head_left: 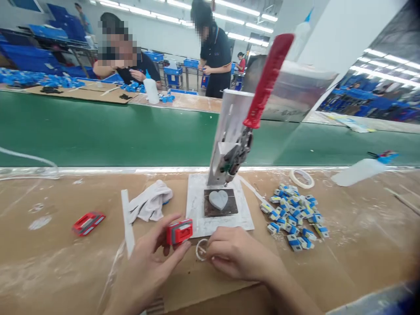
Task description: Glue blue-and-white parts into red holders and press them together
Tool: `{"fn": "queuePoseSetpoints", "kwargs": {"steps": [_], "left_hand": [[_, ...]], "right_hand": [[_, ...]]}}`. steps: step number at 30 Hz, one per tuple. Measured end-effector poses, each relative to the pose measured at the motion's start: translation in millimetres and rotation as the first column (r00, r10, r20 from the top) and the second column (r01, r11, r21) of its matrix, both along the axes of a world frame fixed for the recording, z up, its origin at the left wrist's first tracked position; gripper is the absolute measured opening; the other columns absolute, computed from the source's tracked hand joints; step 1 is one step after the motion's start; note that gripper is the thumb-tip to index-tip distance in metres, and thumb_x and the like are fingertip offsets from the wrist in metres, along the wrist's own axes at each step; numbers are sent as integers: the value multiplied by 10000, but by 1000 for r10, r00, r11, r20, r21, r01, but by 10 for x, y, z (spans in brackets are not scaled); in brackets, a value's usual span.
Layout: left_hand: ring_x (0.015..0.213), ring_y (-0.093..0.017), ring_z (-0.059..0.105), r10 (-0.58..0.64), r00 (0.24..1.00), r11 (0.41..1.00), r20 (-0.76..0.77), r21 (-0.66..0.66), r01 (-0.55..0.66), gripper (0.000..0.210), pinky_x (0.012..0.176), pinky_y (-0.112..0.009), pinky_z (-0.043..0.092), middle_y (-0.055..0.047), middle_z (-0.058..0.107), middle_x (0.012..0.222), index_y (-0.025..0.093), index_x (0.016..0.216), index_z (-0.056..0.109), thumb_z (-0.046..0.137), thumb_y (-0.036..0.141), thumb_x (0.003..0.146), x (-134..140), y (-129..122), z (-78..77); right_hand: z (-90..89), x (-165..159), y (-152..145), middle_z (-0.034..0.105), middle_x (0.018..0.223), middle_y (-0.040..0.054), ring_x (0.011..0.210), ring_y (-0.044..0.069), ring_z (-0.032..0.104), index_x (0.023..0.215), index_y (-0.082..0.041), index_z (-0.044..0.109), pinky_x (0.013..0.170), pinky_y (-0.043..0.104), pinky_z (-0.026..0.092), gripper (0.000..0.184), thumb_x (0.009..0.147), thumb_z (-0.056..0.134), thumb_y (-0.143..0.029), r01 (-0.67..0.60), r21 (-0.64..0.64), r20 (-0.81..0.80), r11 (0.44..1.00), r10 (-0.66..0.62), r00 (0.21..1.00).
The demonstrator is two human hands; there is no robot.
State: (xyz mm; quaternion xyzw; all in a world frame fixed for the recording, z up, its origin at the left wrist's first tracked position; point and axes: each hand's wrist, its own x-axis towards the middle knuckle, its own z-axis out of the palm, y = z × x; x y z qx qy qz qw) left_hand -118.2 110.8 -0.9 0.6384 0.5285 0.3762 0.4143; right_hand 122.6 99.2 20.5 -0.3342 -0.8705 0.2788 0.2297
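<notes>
My left hand point(157, 258) grips a small red and grey plastic piece point(180, 232) between thumb and fingers, just in front of the press. Close beside it, my right hand point(236, 253) is closed in a pinch. A thin white ring point(197, 251) with spokes shows at its fingertips and seems held there. Beyond both hands stands a hand-lever press with a red handle point(269, 81) and a pale base plate point(197, 199). On its dark block point(210, 211) sits a grey heart-shaped pad point(218, 200). A similar red and grey piece point(88, 223) lies at the left.
A white glove point(150, 201) and white strip point(127, 221) lie left of the press. Right of it are a pile of blue and white parts point(293, 214), a tape roll point(302, 179) and a lying bottle point(357, 171). A green belt point(98, 131) runs behind; people work beyond.
</notes>
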Motion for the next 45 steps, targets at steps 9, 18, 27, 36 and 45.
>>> {"fn": "queuePoseSetpoints", "kwargs": {"steps": [9,18,27,36,45], "left_hand": [[996,-265,752,135,961,989,243,-99,-113,583,861,-330,636,-75,782,1109,222,1173,636,862,515,723,-130,180,-156],[1080,-298,741,71,905,990,419,-138,-14,737,950,-396,624,-110,781,1119,185,1325,598,845,551,735,63,97,36],[927,-175,753,-65,777,988,626,-71,140,388,856,-273,608,-62,786,1046,215,1131,579,810,275,825,193,-32,157],[932,-214,770,21,927,995,375,80,-55,307,865,-328,640,-56,797,1046,212,1131,658,773,235,847,224,-104,72],[998,-224,772,190,980,750,61,635,-185,320,872,-304,648,-65,785,1112,248,1156,629,717,102,884,283,-187,-103]], "right_hand": [[243,1267,69,722,999,86,972,267,652,1006,-208,683,835,379,493,106,945,597,-211,715,230,174,660,-751,637],[64,1191,90,691,1184,125,1013,261,650,1256,-200,610,888,411,529,277,990,537,-233,685,204,105,699,-712,695],[437,30,9,608,1096,42,918,182,634,1246,-374,667,753,292,560,407,912,756,-160,284,9,-466,959,-248,849],[239,-221,-90,698,929,18,739,130,663,1156,-309,697,649,185,576,310,874,782,-213,333,-244,-534,911,-412,738],[129,-537,-136,675,740,36,606,132,607,917,-190,655,513,200,509,293,824,820,-414,393,-490,-519,778,-622,586]]}}
